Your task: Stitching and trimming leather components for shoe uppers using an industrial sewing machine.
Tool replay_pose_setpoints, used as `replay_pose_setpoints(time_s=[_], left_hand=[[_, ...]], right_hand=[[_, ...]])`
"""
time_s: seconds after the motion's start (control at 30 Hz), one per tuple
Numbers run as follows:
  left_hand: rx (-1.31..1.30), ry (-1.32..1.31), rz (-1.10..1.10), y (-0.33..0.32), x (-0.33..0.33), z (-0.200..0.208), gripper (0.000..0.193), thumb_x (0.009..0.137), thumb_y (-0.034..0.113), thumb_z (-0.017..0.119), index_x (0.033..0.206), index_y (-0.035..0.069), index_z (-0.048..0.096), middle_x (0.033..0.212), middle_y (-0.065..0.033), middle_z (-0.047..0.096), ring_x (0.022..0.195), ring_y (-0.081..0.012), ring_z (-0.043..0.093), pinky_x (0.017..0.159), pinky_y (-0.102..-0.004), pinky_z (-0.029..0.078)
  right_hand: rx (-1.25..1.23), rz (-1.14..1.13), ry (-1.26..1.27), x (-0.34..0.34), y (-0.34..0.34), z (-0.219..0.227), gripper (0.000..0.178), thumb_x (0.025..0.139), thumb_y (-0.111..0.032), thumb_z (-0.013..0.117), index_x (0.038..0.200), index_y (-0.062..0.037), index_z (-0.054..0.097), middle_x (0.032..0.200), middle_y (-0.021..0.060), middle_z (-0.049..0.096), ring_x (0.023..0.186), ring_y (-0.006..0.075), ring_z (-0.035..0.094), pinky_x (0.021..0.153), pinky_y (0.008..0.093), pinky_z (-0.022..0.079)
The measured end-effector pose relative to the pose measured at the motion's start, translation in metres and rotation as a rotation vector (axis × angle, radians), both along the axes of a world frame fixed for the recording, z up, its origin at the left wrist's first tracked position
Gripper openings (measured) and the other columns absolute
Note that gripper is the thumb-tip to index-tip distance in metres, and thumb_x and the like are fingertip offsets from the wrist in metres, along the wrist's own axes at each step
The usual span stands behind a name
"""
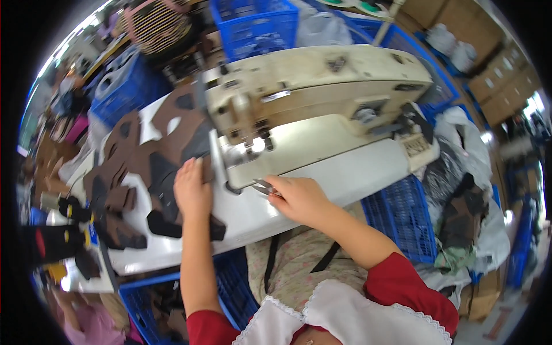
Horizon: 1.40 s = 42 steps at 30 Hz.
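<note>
My left hand (193,190) lies on a brown and black cut piece (208,170) at the left end of the sewing machine (322,86). Its fingers rest stretched over the piece, which partly hides under the palm. My right hand (296,199) is closed around small metal thread snips (263,187). The blades point left, close to the front edge of the machine bed, a short way right of my left hand. More brown pieces with black patches (164,172) spread over the white table (253,215), some overlapping, to the left of my left hand.
Blue crates stand behind the machine (256,26), at the back left (126,86), below the table's right end (402,215) and under its front edge (144,296). Plastic bags (460,138) and dark scraps lie at the right. Another person in pink (98,316) sits at lower left.
</note>
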<state>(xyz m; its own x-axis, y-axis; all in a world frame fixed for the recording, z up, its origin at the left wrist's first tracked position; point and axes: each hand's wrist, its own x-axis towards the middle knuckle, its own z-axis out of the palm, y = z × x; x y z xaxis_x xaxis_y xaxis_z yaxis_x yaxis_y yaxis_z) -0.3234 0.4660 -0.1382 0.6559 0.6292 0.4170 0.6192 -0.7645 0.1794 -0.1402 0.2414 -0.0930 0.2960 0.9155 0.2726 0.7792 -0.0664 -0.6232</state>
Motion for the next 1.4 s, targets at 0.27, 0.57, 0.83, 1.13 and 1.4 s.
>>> replay_pose_setpoints(time_s=[0.27, 0.57, 0.83, 1.13, 1.4], left_hand=[[0.014, 0.012, -0.015, 0.007, -0.003, -0.008, 0.055, 0.074, -0.002, 0.053, 0.129, -0.001, 0.063, 0.133, -0.0234, 0.063, 0.13, -0.0376, 0.055, 0.114, -0.0488, 0.037], [0.046, 0.096, 0.004, 0.01, -0.006, -0.011, 0.055, 0.077, -0.001, 0.05, 0.13, -0.001, 0.062, 0.135, -0.0213, 0.062, 0.131, -0.0363, 0.055, 0.116, -0.0474, 0.036], [0.021, 0.053, 0.02, 0.008, -0.006, -0.008, 0.055, 0.076, -0.006, 0.049, 0.129, -0.001, 0.062, 0.131, -0.0221, 0.064, 0.127, -0.0397, 0.056, 0.111, -0.0472, 0.04], [-0.003, 0.029, 0.024, 0.0, 0.001, 0.002, 0.045, 0.078, -0.006, 0.05, 0.121, -0.001, 0.064, 0.126, -0.023, 0.065, 0.12, -0.0421, 0.058, 0.105, -0.0468, 0.043], [0.019, 0.048, 0.003, -0.005, 0.004, 0.008, 0.04, 0.085, -0.003, 0.052, 0.123, -0.003, 0.064, 0.12, -0.0246, 0.066, 0.116, -0.043, 0.059, 0.104, -0.0468, 0.044]], right_hand=[[-0.004, -0.472, -0.507, 0.206, -0.153, -0.01, 0.023, 0.083, -0.01, 0.067, 0.104, -0.0139, 0.075, 0.102, 0.0064, 0.074, 0.108, 0.0255, 0.066, 0.105, 0.0538, 0.041], [0.146, -0.634, 0.242, 0.269, -0.22, -0.056, 0.043, 0.079, 0.005, 0.06, 0.12, -0.0043, 0.07, 0.132, 0.0148, 0.064, 0.117, 0.0322, 0.064, 0.106, 0.0401, 0.045], [-0.004, -0.477, 0.27, 0.327, -0.247, 0.003, 0.048, 0.078, -0.003, 0.061, 0.125, -0.0023, 0.068, 0.127, 0.0168, 0.068, 0.119, 0.0309, 0.064, 0.105, 0.0381, 0.047], [-0.23, -0.774, -0.105, 0.49, -0.133, -0.011, 0.042, 0.085, -0.025, 0.071, 0.124, -0.0093, 0.07, 0.123, 0.0204, 0.069, 0.115, 0.0403, 0.065, 0.1, 0.0424, 0.051], [-0.17, -0.469, 0.289, 0.537, -0.118, -0.04, 0.047, 0.078, -0.032, 0.078, 0.118, -0.008, 0.074, 0.12, 0.0207, 0.071, 0.106, 0.0326, 0.068, 0.093, 0.04, 0.051]])
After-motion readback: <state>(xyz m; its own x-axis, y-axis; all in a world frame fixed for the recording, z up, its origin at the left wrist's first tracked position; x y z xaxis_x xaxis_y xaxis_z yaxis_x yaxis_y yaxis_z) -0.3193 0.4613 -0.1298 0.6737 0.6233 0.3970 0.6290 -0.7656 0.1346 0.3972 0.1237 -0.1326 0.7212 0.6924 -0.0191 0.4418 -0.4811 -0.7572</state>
